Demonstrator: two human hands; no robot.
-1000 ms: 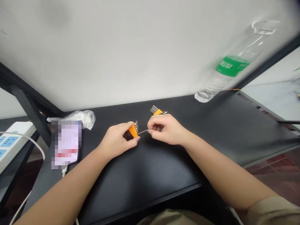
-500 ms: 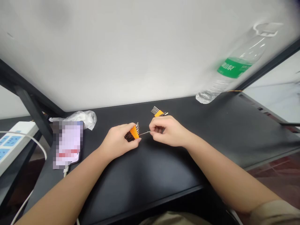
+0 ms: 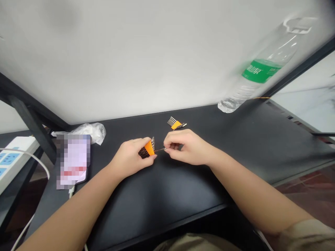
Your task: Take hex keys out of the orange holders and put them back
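Note:
An orange hex key holder with several metal keys in it is pinched in my left hand. The bent ends of the keys stick up on its right side. My right hand has thumb and fingers closed on the end of one thin hex key. That key's other end meets the near edge of the holder; how deep it sits I cannot tell. Behind my right hand, a second orange holder with several hex keys lies on the black tabletop.
A phone with a white cable lies at the left, beside a crumpled clear plastic bag. A white power strip is at the far left. A clear bottle with a green label stands at the back right by the wall.
My right hand has moved slightly left towards the orange holder, and less of the thin hex key shows between the hands. The camera view has shifted a little.

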